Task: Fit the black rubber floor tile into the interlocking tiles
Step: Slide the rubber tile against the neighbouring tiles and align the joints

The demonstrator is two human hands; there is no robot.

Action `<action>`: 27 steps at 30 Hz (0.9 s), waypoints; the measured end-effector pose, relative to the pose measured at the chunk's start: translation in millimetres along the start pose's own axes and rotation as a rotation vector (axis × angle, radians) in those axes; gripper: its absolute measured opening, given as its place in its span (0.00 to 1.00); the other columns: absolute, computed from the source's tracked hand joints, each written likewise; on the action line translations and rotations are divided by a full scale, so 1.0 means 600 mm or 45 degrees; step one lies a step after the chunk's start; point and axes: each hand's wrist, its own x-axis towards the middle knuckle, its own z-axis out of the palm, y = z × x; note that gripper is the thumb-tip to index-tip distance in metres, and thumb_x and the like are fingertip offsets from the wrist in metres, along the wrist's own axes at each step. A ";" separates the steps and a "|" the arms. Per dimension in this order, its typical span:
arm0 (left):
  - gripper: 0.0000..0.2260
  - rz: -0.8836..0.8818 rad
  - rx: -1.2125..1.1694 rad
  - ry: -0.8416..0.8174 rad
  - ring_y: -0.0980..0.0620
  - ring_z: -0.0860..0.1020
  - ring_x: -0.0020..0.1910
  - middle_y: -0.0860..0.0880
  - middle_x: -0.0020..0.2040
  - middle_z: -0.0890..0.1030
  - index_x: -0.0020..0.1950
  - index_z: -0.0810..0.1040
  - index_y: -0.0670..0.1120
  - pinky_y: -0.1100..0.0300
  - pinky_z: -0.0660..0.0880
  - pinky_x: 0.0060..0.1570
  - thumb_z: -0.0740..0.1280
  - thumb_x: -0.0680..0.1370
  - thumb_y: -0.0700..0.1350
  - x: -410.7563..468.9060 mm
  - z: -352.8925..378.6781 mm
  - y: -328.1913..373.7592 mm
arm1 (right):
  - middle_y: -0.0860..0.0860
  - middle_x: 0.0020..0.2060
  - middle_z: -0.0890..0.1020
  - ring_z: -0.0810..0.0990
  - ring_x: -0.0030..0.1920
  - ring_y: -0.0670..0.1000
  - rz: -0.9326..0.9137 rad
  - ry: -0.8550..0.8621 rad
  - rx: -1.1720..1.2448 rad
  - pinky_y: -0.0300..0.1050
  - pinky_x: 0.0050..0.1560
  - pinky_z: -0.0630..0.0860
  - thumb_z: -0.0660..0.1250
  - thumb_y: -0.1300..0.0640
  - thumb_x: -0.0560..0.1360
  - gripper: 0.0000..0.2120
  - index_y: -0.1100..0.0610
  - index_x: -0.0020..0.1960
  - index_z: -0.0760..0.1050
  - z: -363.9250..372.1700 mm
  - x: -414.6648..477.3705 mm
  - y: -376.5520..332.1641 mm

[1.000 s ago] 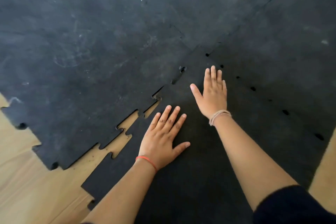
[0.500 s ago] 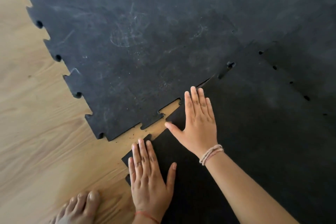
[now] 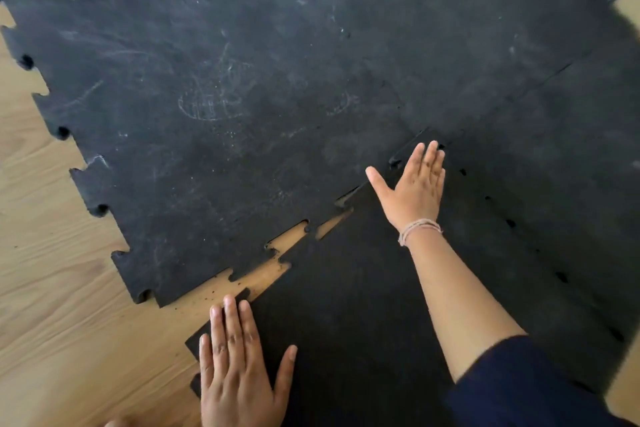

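- The laid interlocking tiles (image 3: 225, 107) are seen ahead and to the left of both hands.
- The loose floor tile (image 3: 363, 305) lies under both palms; a wedge-shaped gap of bare wooden floor (image 3: 52, 288) opens toward the left hand.
- The right hand (image 3: 414, 189) is pressed flat, fingers spread, where the seam seems almost closed.
- The left hand (image 3: 235, 371), flat and gripping nothing, is nearer the open end.
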 end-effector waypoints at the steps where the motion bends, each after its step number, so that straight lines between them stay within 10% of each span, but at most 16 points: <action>1: 0.38 -0.004 0.005 0.001 0.47 0.46 0.73 0.47 0.75 0.44 0.74 0.47 0.42 0.54 0.40 0.70 0.48 0.73 0.66 0.001 0.000 0.001 | 0.58 0.75 0.41 0.39 0.74 0.55 0.047 -0.071 -0.017 0.51 0.72 0.39 0.51 0.29 0.71 0.48 0.62 0.74 0.40 -0.004 0.023 0.010; 6: 0.36 -0.101 0.029 -0.010 0.49 0.44 0.73 0.46 0.75 0.44 0.74 0.48 0.40 0.56 0.39 0.70 0.47 0.74 0.64 0.002 -0.008 0.008 | 0.57 0.75 0.45 0.41 0.74 0.54 -0.235 0.004 0.065 0.49 0.73 0.40 0.49 0.41 0.78 0.33 0.60 0.75 0.47 0.020 -0.016 -0.027; 14: 0.30 -0.231 -0.019 0.116 0.43 0.56 0.69 0.38 0.68 0.66 0.70 0.58 0.38 0.50 0.49 0.71 0.47 0.77 0.58 0.002 -0.015 -0.021 | 0.61 0.75 0.50 0.43 0.74 0.59 -0.513 -0.028 -0.062 0.53 0.70 0.42 0.47 0.25 0.66 0.48 0.59 0.73 0.56 0.060 -0.152 -0.067; 18: 0.31 -0.396 -0.100 0.155 0.41 0.56 0.67 0.37 0.67 0.62 0.70 0.56 0.37 0.42 0.51 0.66 0.48 0.77 0.60 -0.007 -0.016 -0.028 | 0.59 0.74 0.52 0.44 0.74 0.57 -0.711 -0.038 -0.125 0.52 0.71 0.43 0.45 0.25 0.66 0.50 0.61 0.73 0.56 0.054 -0.164 -0.070; 27: 0.40 -0.493 -0.473 0.244 0.55 0.36 0.72 0.46 0.74 0.43 0.73 0.50 0.38 0.62 0.31 0.68 0.43 0.73 0.68 -0.026 -0.005 -0.024 | 0.58 0.73 0.58 0.48 0.74 0.55 -0.737 -0.077 -0.078 0.51 0.71 0.46 0.45 0.26 0.69 0.47 0.62 0.73 0.56 0.069 -0.183 -0.071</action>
